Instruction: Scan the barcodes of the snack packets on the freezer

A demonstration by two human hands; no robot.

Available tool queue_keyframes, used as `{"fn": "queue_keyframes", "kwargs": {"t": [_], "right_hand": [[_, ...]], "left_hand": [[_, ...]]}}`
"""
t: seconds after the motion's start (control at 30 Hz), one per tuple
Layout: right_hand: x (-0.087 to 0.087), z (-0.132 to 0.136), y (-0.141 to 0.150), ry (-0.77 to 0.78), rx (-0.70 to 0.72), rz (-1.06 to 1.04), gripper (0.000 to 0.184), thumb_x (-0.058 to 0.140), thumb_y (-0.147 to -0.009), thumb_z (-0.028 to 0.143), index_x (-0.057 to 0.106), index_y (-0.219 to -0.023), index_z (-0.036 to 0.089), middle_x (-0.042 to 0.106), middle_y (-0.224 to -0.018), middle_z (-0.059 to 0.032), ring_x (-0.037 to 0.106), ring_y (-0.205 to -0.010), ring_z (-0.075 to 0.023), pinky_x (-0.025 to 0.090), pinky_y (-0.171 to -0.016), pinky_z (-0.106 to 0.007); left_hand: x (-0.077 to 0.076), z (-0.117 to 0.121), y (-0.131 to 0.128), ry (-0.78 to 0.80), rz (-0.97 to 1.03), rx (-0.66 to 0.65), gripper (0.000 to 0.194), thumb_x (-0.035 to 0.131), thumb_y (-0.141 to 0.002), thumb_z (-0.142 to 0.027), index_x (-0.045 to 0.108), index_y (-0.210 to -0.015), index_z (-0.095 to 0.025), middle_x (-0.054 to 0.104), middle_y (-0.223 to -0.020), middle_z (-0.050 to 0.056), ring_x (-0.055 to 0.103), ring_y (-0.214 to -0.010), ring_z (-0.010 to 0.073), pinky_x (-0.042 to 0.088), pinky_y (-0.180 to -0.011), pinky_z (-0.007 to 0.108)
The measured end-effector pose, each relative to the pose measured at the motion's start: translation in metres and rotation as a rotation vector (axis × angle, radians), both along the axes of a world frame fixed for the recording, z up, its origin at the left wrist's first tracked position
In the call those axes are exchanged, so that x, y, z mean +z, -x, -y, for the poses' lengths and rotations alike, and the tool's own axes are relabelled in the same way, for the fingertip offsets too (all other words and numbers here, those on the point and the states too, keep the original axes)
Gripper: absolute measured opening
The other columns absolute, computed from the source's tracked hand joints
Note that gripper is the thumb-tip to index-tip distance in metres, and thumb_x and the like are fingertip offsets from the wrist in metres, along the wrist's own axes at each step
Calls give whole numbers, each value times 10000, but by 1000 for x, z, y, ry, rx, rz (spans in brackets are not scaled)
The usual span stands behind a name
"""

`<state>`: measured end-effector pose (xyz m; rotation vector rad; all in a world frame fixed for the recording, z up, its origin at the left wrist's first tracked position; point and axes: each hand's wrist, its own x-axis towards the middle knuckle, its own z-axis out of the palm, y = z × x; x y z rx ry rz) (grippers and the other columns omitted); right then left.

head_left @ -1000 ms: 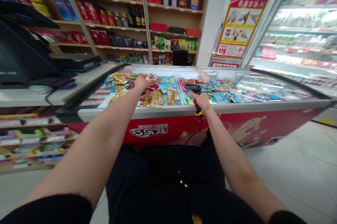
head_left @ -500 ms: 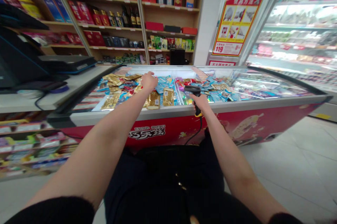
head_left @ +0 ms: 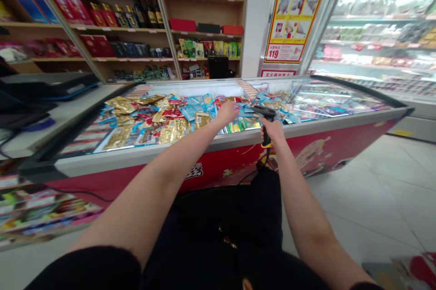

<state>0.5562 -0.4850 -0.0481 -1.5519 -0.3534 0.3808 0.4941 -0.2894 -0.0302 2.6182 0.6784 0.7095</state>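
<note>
My right hand [head_left: 273, 130] is wrapped round the grip of a black and yellow handheld barcode scanner [head_left: 265, 112], held at the front rim of the chest freezer [head_left: 218, 145]. The scanner's head points left over the freezer's opening. My left hand [head_left: 228, 113] reaches over the packs near the middle of the freezer, left of the scanner. Its fingers are mostly hidden beyond the back of the hand, so I cannot make out whether they hold anything. Gold ice-cream packs [head_left: 174, 130] and blue ice-cream packs [head_left: 191, 112] lie loosely piled to its left.
A counter [head_left: 68, 115] with dark equipment adjoins the freezer at left. Shelves [head_left: 204, 3] with boxes and bottles stand behind. A lit display fridge [head_left: 378, 44] is at right. The scanner's cable [head_left: 250, 175] hangs down the freezer's red front.
My left hand has moved right, from over the gold packs to near the middle of the freezer. My right hand still grips the scanner. The view has shifted to the right.
</note>
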Motion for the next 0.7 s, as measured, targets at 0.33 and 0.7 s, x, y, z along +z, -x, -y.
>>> {"fn": "queue_keyframes", "kwargs": {"t": [0.33, 0.7], "right_hand": [[-12, 34, -29, -41, -106, -25, 217, 675, -875, 228, 546, -703, 199, 518, -459, 51, 472, -337, -109, 428, -327, -224], [-23, 40, -38, -46, -126, -28, 209, 682, -876, 232, 545, -723, 195, 531, -479, 44, 486, -353, -113, 428, -327, -224]], "left_hand": [[-43, 90, -71, -77, -39, 4, 662, 705, -823, -559, 594, -1336, -156, 557, -1389, 220, 487, -1331, 385, 416, -1062, 478], [-20, 64, -77, 18, -109, 88, 840, 852, -703, -442, 492, -1396, -133, 564, -1400, 242, 514, -1327, 388, 449, -1027, 439]]}}
